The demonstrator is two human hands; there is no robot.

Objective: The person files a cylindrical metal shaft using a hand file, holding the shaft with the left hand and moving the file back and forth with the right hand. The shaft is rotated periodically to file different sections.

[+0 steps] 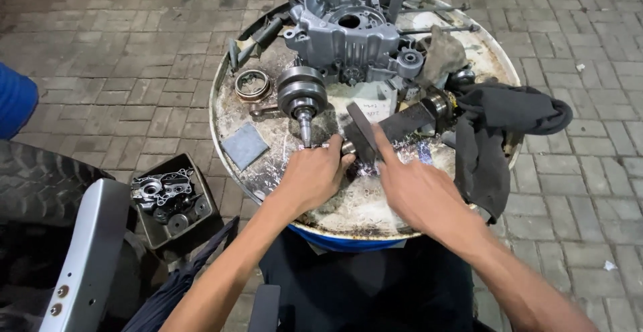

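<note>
1. A small metal shaft piece [333,146] is gripped by the clenched fingers of the left hand [313,176], just below the crankshaft tip.
2. One dark flat plate [362,131] is touched by the extended forefinger of the right hand [418,188]; the remaining fingers are loosely curled and nothing is grasped by them.
3. One crankshaft [303,97] is seen lying just above the left hand, its tapered end pointed toward it.
4. One grey engine case [348,27] is set at the far side of the round drum-top bench [231,121].
5. One bearing ring [252,85] and one grey square pad [245,146] are laid to the left.
6. One black cloth [499,138] is draped over the right rim.
7. One black tray of parts [173,199] is placed on the paved floor [120,50].
</note>
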